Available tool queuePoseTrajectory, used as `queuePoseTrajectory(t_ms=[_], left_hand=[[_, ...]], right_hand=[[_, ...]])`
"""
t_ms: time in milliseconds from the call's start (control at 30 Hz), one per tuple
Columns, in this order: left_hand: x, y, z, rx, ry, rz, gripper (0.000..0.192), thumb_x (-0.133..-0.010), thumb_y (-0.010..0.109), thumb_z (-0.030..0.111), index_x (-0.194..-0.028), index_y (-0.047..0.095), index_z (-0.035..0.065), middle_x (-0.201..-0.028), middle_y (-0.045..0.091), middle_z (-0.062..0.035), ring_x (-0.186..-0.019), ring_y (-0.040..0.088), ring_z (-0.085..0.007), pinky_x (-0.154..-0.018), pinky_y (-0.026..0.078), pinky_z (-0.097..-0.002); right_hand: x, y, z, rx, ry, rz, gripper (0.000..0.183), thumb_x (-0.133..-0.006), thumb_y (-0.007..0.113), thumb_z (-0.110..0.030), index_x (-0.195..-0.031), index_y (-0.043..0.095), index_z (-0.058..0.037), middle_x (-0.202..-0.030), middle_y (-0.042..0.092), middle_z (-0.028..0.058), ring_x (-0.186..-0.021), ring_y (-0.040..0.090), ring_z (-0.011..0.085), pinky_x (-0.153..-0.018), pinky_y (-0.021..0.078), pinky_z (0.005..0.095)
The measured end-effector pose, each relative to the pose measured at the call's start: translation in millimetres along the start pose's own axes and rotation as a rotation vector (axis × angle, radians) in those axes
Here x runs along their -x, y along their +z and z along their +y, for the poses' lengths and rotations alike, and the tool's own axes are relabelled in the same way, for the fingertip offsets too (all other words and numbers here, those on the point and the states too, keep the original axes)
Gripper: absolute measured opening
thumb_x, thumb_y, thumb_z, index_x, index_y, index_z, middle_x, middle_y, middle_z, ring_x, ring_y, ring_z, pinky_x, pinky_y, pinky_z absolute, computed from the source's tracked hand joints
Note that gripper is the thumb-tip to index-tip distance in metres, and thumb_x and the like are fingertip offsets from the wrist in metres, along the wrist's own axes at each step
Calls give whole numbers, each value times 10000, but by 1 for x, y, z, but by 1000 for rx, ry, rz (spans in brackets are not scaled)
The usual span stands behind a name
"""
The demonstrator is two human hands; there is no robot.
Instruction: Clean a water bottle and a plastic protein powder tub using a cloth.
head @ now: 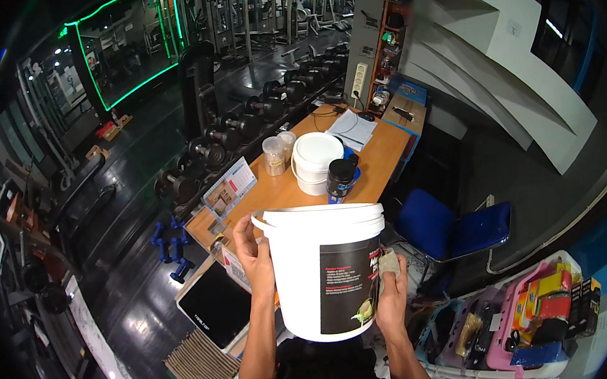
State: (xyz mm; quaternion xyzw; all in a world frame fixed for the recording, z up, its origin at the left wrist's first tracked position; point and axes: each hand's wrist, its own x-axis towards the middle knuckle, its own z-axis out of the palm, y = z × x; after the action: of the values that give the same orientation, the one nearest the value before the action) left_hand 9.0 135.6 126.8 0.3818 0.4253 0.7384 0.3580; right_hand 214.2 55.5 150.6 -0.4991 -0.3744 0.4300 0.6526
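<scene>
A large white plastic bucket (298,291) with a lid and a black printed label is held up in front of me. On its left, my left hand (255,252) grips the bucket near the rim and its handle. My right hand (392,284) is at the lower right side with a greyish cloth (389,263) between fingers and bucket. Beyond it, on a wooden desk (277,191), stand a smaller white lidded bucket (319,153), a black tub (341,177) and two clear plastic jars (274,157).
A desk calendar (231,187) stands at the desk's left edge, papers (353,129) at its far end. A rack of dumbbells (229,134) runs beyond. A blue chair (426,222) and a bin of packaged goods (522,316) are at right; a black-topped device (216,303) is at left.
</scene>
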Motion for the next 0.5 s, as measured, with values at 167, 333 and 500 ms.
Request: queuePoseTrajectory(t_ms=[167, 333, 500], left_hand=[[0, -9, -8, 121, -149, -57, 579, -960, 590, 272, -1428, 313, 74, -1444, 360, -190, -1355, 370, -292, -1061, 389, -417], [0, -19, -4, 214, -539, -335, 662, -982, 456, 528, -1460, 267, 112, -1468, 321, -191, -1348, 382, -286, -1060, 407, -406], [21, -5, 12, 237, -468, -299, 717, -978, 350, 622, -1482, 235, 125, -1444, 380, -192, -1331, 419, -285, -1036, 442, -409]], right_hand=[[-6, 4, -5, -86, 34, -40, 279, -976, 325, -44, -1224, 447, -4, -1096, 542, 96, -1004, 514, 159, -926, 399, 290], [-11, 3, -1, -112, 131, -9, 366, -1007, 318, -81, -1357, 378, 5, -1243, 514, 119, -1107, 507, 176, -983, 397, 300], [-14, -5, 18, -118, 244, -29, 488, -1028, 312, -135, -1488, 245, 12, -1415, 417, 153, -1252, 452, 210, -1051, 365, 308]])
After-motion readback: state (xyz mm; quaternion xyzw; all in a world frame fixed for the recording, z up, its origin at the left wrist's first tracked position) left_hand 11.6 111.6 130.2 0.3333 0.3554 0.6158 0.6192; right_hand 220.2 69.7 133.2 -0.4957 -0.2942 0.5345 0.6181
